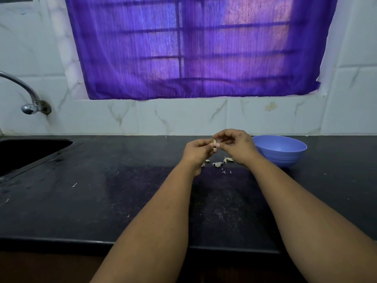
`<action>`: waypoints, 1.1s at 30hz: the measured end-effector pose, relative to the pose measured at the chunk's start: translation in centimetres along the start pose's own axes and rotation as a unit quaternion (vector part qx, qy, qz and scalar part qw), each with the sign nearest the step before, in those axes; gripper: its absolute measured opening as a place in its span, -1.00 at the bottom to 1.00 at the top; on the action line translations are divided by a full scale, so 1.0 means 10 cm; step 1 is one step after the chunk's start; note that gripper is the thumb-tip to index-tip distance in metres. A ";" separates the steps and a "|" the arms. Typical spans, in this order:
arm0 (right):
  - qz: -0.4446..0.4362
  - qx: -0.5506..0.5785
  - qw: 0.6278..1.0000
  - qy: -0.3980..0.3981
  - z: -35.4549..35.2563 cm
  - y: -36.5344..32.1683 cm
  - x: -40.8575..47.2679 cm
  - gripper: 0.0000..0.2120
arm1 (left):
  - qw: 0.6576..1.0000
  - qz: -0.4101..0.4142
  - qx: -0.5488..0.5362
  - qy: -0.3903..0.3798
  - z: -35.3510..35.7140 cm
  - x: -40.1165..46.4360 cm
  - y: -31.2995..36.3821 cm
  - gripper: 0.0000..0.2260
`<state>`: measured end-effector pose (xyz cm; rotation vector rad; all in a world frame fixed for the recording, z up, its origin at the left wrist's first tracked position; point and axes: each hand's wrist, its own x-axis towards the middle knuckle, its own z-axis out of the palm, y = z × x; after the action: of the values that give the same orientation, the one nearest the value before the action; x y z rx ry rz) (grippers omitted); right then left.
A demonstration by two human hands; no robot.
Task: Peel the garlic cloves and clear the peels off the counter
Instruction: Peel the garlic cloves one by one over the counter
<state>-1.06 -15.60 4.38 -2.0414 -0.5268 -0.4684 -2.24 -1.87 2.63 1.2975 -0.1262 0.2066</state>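
Observation:
A pale garlic clove [214,143] is pinched between the fingertips of both hands above the black counter [122,190]. My left hand [196,152] holds it from the left, and my right hand [236,145] grips it from the right and above. Below the hands, several garlic cloves and bits of peel [219,163] lie on the counter. Tiny white peel flakes [226,171] are scattered just in front of them.
A blue plastic bowl [282,152] stands right of my right hand, near the tiled wall. A dark sink [24,152] with a metal tap [30,105] is at the far left. Stray peel flecks [74,185] lie on the left counter. The counter's front edge runs below my forearms.

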 end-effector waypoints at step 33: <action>0.002 -0.016 0.999 0.032 -0.03 0.00 0.00 -0.89 | 0.991 0.004 0.132 -0.002 -0.04 -0.03 0.02 -0.88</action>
<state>-1.07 -15.88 4.57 -2.0511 -0.4782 -0.5412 -2.58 -1.46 2.69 1.5616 -0.1102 0.2336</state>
